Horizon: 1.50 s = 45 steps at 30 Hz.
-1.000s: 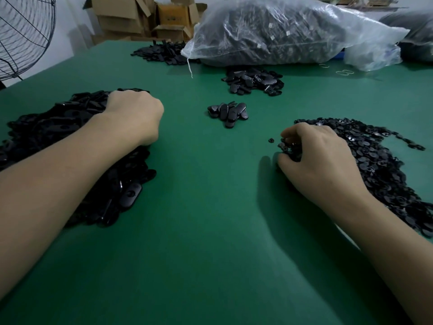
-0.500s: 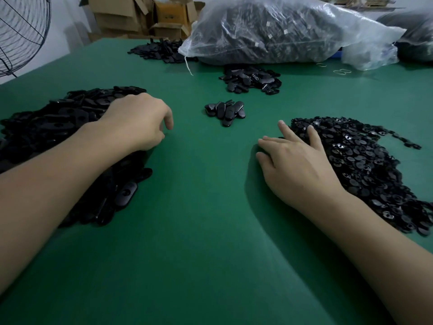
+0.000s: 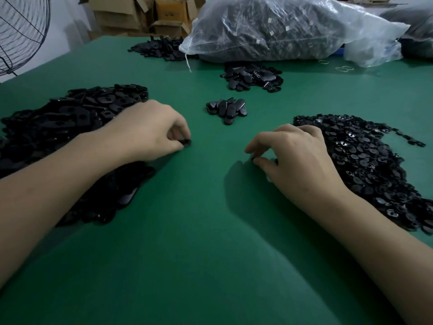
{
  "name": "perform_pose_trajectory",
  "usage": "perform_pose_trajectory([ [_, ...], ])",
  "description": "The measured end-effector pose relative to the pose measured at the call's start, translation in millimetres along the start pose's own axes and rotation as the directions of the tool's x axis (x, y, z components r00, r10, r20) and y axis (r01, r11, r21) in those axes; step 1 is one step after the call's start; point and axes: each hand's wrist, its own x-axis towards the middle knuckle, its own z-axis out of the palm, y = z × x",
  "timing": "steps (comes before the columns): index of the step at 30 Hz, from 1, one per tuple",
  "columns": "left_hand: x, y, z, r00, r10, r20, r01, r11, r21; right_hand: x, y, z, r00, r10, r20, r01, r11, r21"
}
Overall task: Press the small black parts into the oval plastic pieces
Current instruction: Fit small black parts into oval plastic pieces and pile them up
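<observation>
Oval piece (image 3: 186, 142) pinched in left hand (image 3: 150, 130) grip, right hand (image 3: 297, 158) grip curled, contents unclear

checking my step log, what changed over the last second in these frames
The left hand came off the left pile toward the middle and now pinches an oval piece. The right hand drew left off the right pile, fingers curled, pinching what looks like a small part. Both piles, the middle heap and the bag stayed put.
</observation>
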Motion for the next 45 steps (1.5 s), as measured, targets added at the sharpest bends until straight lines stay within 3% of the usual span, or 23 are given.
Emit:
perform_pose_trajectory([
  [2, -8, 13, 6, 0.993, 0.121, 0.019, -0.116, 0.977, -0.178, -1, -2, 1, 1.000, -0.015, -0.005, 0.015, 0.998, 0.059],
  [5, -21, 24, 18, 0.979, 0.198, -0.040, -0.201, 0.933, -0.299, -2, -3, 2, 1.000, 0.027, -0.005, -0.025, 0.976, 0.215],
  [9, -35, 27, 30, 0.992, 0.086, -0.093, -0.111, 0.944, -0.311, -3, -3, 3, 0.996, 0.083, 0.040, -0.092, 0.933, 0.349],
  [13, -41, 31, 35, 0.982, 0.065, -0.178, -0.126, 0.925, -0.358, -5, -7, 3, 0.992, 0.090, 0.092, -0.122, 0.884, 0.451],
  [15, -44, 32, 36, 0.972, 0.067, -0.226, -0.153, 0.909, -0.389, -5, -11, 1, 0.978, 0.122, 0.169, -0.203, 0.729, 0.653],
  [17, -47, 34, 35, 0.962, 0.077, -0.262, -0.186, 0.887, -0.423, -7, -14, -3, 0.952, 0.163, 0.258, -0.305, 0.459, 0.835],
  [20, -50, 34, 35, 0.957, 0.090, -0.275, -0.228, 0.822, -0.523, -9, -17, -7, 0.892, 0.184, 0.413, -0.436, 0.107, 0.893],
  [22, -51, 35, 35, 0.962, 0.082, -0.259, -0.225, 0.774, -0.592, -9, -19, -8, 0.865, 0.181, 0.468, -0.479, 0.020, 0.878],
  [27, -52, 38, 35, 0.981, 0.030, -0.190, -0.165, 0.640, -0.751, -9, -17, -7, 0.831, 0.172, 0.529, -0.531, -0.035, 0.847],
  [34, -53, 43, 25, 0.992, -0.021, -0.121, -0.107, 0.322, -0.941, -10, -18, -9, 0.836, 0.106, 0.539, -0.535, -0.069, 0.842],
  [38, -52, 48, 19, 0.995, -0.008, -0.101, -0.093, 0.311, -0.946, -10, -23, -10, 0.844, 0.089, 0.530, -0.525, -0.069, 0.848],
  [45, -63, 57, 17, 0.999, 0.042, -0.031, -0.038, 0.179, -0.983, -10, -28, -14, 0.873, 0.129, 0.471, -0.472, -0.025, 0.881],
])
